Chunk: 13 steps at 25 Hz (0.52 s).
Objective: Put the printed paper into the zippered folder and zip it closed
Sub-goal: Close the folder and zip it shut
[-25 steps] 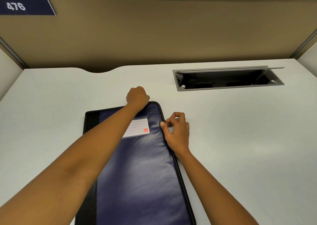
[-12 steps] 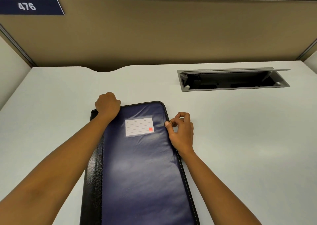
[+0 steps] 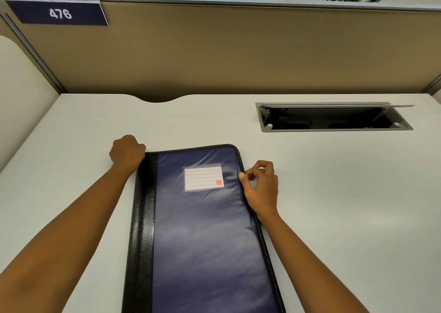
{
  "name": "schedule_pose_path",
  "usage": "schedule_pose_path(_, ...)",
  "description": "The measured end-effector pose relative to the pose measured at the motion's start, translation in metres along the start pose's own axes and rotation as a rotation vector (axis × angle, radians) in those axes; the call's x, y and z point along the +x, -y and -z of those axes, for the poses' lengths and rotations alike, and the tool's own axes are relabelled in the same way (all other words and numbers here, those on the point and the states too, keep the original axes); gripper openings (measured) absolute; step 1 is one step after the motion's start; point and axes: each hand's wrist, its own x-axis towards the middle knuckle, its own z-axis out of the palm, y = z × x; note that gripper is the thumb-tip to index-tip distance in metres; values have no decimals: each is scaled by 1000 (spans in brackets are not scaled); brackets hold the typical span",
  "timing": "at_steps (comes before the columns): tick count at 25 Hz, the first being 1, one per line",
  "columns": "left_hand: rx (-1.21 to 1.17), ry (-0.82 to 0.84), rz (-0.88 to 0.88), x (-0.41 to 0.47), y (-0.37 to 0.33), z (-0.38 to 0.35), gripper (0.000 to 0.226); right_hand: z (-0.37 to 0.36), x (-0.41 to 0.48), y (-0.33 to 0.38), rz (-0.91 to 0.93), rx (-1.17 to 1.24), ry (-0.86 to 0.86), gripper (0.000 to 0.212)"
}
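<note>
The zippered folder (image 3: 205, 241), dark blue with a black spine strip and a white label card (image 3: 203, 178), lies flat and closed on the white desk (image 3: 346, 217). My left hand (image 3: 127, 151) is a closed fist at the folder's far left corner, where the zip line ends; the zipper pull is hidden inside it. My right hand (image 3: 261, 188) rests against the folder's right edge near the far corner, thumb pressed on the stitched rim, fingers curled. No printed paper is in sight.
An open cable box (image 3: 334, 119) is sunk into the desk at the far right. A tan partition (image 3: 238, 50) with a "476" sign (image 3: 59, 13) closes off the back, and plant leaves show above it.
My left fist has slid left along the folder's far edge, from near the right corner to the left corner. The right hand has stayed at the right edge.
</note>
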Motion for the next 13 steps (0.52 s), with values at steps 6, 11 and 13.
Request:
schedule_pose_path(6,25,-109,-83,-17,8,-10,34,-1,0,0,-9,4,-8,16)
schedule_pose_path(11,26,-143,-139,-11,1,-9,46,-1,1,1,-7,7,-14,17)
schedule_pose_path(13,1,-162,-123,-10,-2,-13,43,-1,1,0,-7,3,-15,17)
